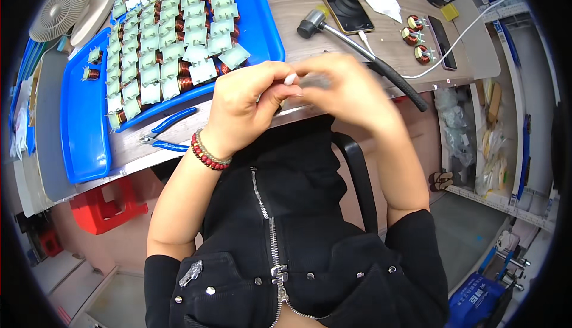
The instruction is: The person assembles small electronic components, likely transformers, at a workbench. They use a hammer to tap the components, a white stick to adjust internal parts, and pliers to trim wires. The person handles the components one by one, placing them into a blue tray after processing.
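Observation:
My left hand is raised at the table's front edge, its thumb and index finger pinched together. Whatever those fingers grip is too small and covered to name. Close against it, my right hand is smeared by motion, with curled fingers meeting the left fingertips. A dark blur shows between the two hands, and I cannot make out what it is. Just beyond my left hand, wire-wound coils with pale green plates stand in rows in a blue tray. Blue-handled cutting pliers lie near my left wrist.
A hammer lies right of my hands, its grip past the table edge. Behind it are a phone with a white cable, several loose coils and a second phone. A second blue tray and a fan stand left.

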### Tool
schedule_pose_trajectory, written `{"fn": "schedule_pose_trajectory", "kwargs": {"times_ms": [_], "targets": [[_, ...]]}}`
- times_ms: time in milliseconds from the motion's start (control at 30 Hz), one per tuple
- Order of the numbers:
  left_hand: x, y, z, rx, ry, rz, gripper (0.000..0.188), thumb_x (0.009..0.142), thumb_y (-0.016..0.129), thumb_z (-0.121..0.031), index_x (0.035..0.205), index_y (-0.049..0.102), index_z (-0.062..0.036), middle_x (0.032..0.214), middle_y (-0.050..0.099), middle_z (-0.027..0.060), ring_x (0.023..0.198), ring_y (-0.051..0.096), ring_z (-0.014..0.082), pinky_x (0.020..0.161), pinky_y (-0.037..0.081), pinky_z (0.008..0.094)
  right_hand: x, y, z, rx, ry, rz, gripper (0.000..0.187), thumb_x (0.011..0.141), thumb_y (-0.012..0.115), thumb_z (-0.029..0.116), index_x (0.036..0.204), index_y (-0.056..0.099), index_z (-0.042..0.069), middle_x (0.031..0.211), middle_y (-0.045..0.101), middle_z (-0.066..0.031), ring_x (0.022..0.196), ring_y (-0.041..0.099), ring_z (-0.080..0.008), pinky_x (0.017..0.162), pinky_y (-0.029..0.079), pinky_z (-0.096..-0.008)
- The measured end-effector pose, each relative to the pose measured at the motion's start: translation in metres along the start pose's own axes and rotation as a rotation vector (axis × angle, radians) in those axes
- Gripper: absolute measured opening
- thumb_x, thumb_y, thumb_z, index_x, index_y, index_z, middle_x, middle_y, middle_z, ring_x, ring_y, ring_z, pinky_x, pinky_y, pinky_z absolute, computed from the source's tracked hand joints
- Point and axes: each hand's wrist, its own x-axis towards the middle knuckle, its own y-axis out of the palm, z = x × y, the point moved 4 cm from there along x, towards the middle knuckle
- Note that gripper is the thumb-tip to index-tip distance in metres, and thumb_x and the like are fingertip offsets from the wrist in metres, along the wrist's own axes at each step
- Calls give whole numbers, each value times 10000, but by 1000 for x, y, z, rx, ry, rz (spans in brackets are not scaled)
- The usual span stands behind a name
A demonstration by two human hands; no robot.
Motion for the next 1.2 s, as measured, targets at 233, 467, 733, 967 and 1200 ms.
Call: {"fn": "schedule_pose_trajectory", "kwargs": {"times_ms": [233,467,733,967,1200], "targets": [[0,1,2,53,25,-9,165,704,656,31,831,564,-15,706,584,82,593,589,196,538,455,259,-7,-48,-59,-593,371,-187,241,736,656,243,877,626,50,808,631,-127,833,586,-299,714,460,-401],[-8,2,11,10,-69,80,130,734,588,110,789,517,15,763,565,84,682,610,141,574,516,244,-15,-44,-75,-423,408,-292,238,774,626,198,940,613,28,761,623,-118,713,584,-295,637,446,-369],[-7,-2,8,29,-37,31,132,721,633,44,770,523,-10,699,527,77,584,552,167,508,434,262,-24,-112,63,44,313,-130,276,880,506,54,1129,536,-63,783,583,-48,586,448,-52,522,365,-180],[-4,1,6,37,0,31,159,709,633,51,745,492,-13,667,496,88,556,520,199,494,412,282,-30,-89,101,-375,-83,-55,383,753,580,-76,1134,545,-45,1008,625,-156,775,620,-203,711,475,-267],[-2,0,6,62,-6,29,174,690,624,72,740,479,-11,659,481,96,543,505,217,489,405,297,-34,-104,112,-283,-102,-253,321,810,550,-16,1129,546,-49,779,592,-104,602,505,-152,575,419,-227]]}}
